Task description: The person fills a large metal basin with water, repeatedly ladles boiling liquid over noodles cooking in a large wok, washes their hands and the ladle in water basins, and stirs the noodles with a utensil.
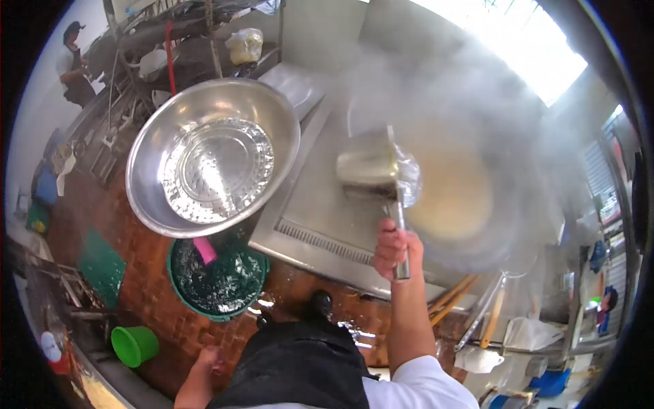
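Note:
My right hand (393, 253) is wrapped around the straight metal handle of a large dipper (368, 167). Its deep, cup-shaped bowl lies on its side over the steel worktop, next to a big round vat (463, 253). Pale, cloudy liquid (453, 194) shows in the vat through thick steam. A shiny, clear patch (409, 178) is at the dipper's rim; I cannot tell whether it is liquid or plastic. Low at my side, my left hand (210, 358) hangs with its fingers curled and nothing visible in them.
A wide steel basin (211, 221) stands left of the steel worktop (320, 211). Below it, a dark green tub (218, 286) holds water and a pink-handled item (204, 250). A bright green bucket (135, 345) is on the wet brick floor. Wooden-handled tools (494, 317) lie right. Another person (73, 65) stands far left.

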